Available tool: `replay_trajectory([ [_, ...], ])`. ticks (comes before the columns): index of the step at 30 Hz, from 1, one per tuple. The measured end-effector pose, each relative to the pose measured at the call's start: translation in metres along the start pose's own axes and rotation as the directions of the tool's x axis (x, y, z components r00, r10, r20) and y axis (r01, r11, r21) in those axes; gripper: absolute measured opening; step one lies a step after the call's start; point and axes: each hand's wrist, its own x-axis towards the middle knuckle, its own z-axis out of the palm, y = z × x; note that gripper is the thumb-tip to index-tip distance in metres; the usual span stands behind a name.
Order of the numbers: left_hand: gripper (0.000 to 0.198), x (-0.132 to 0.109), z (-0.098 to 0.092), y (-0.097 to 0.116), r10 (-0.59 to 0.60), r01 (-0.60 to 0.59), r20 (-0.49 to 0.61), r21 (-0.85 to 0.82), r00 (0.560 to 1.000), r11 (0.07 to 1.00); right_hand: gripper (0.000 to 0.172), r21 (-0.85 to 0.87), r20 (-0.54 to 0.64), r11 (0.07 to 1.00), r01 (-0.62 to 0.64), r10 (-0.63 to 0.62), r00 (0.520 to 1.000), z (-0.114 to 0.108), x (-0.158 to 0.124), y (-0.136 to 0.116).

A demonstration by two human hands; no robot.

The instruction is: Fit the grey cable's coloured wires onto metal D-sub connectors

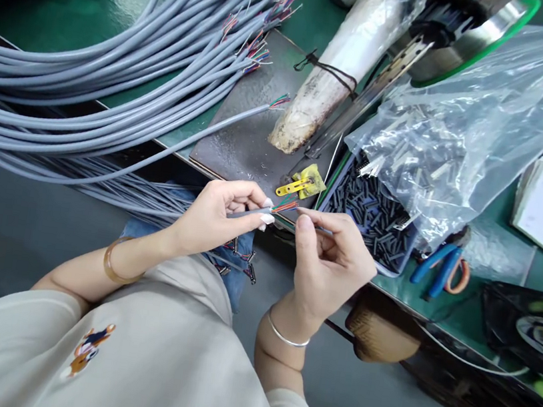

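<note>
My left hand (pixel 216 216) is closed around a grey cable (pixel 244 213), close to its stripped end. Thin coloured wires (pixel 285 205), with red, orange and green among them, fan out of the sheath past my thumb. On the other side, my right hand (pixel 329 255) has its thumb and index finger pinched together right at the tips of these wires. Whatever sits in that pinch is too small to make out. Just beyond the wires, a yellow tool (pixel 294 186) lies on a dark board (pixel 243 119) beside a crumpled yellow piece (pixel 313 182).
Many grey cables (pixel 114 97) with stripped ends cover the left. A tray (pixel 396 271) of short black tubes (pixel 371 211) stands right, under a clear plastic bag (pixel 508 102). Behind are a soldering iron (pixel 366 102), a wrapped white object (pixel 342 58) and a spool (pixel 476 43). Blue-handled pliers (pixel 444 268) lie right.
</note>
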Motion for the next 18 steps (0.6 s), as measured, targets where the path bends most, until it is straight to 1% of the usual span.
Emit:
replay_trajectory([
  [4, 0.016, 0.0008, 0.0004, 0.0005, 0.000, 0.000, -0.014, 0.045, 1.000, 0.999, 0.010, -0.012, 0.017, 1.000, -0.027, 0.027, 0.999, -0.0006, 0.0008, 0.0023],
  [9, 0.016, 0.0021, -0.0002, 0.0002, 0.002, -0.002, 0.004, 0.029, 1.000, 1.000, 0.011, 0.005, 0.083, 0.998, -0.061, 0.061, 0.995, -0.0003, 0.0020, 0.0045],
  [12, 0.016, 0.0021, -0.0001, -0.0001, 0.005, -0.005, -0.001, 0.038, 1.000, 0.999, 0.013, -0.012, 0.088, 0.998, -0.057, 0.058, 0.994, 0.0003, 0.0020, 0.0056],
  [14, 0.016, 0.0017, 0.0000, -0.0009, 0.018, -0.017, -0.009, 0.066, 1.000, 0.998, 0.013, -0.021, 0.083, 0.998, -0.053, 0.055, 0.995, 0.0003, 0.0020, 0.0056],
  [18, 0.015, 0.0001, 0.0001, -0.0038, 0.062, -0.059, -0.014, 0.182, 0.998, 0.982, 0.011, -0.016, 0.103, 0.998, -0.064, 0.066, 0.992, 0.0006, 0.0025, 0.0039],
])
